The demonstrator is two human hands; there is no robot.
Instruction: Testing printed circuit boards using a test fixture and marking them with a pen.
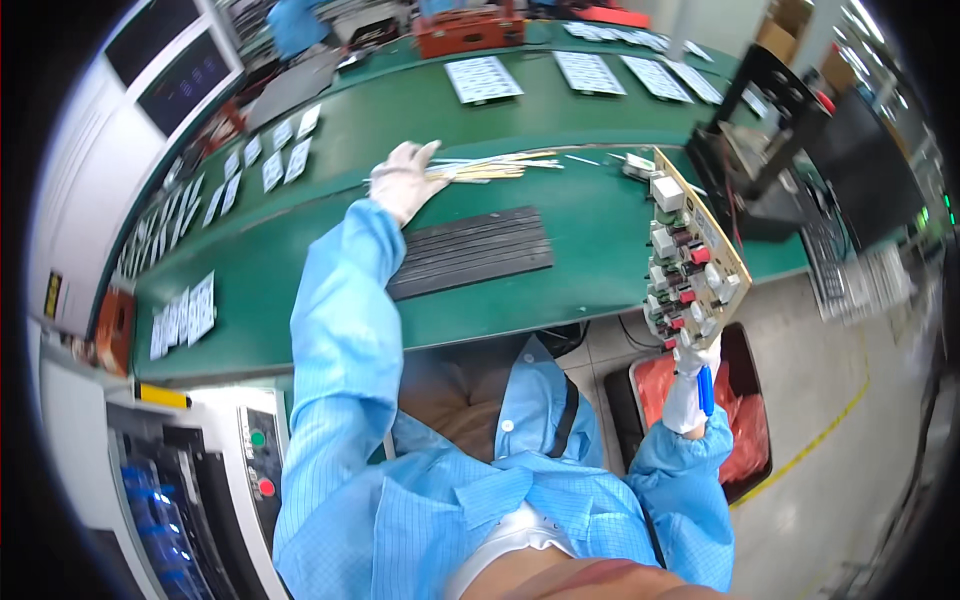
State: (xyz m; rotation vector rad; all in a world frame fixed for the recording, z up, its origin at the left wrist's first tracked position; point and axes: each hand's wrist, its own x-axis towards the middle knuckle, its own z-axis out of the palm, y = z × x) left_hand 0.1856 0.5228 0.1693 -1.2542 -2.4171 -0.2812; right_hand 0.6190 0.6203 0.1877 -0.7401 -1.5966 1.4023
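Note:
My left hand (405,182), in a white glove, reaches across the green bench to the left end of a loose pile of thin pale strips (490,168). Its thumb and fingers are apart, with nothing visible between them. To the right, past the bench's front edge, my gloved right hand (690,385) is closed on the lower end of a circuit board (700,250). The board stands tilted upright, its crowded components turned to the left. A blue pen-like object (705,390) also shows at this hand; its tip is hidden.
A black ridged mat (475,250) lies before me. White panels (590,73) line the far bench, others the left side. A black stand (760,150) and monitor (860,180) rise at right. A red-lined bin (745,440) stands below my right hand. Control buttons (262,465) sit lower left.

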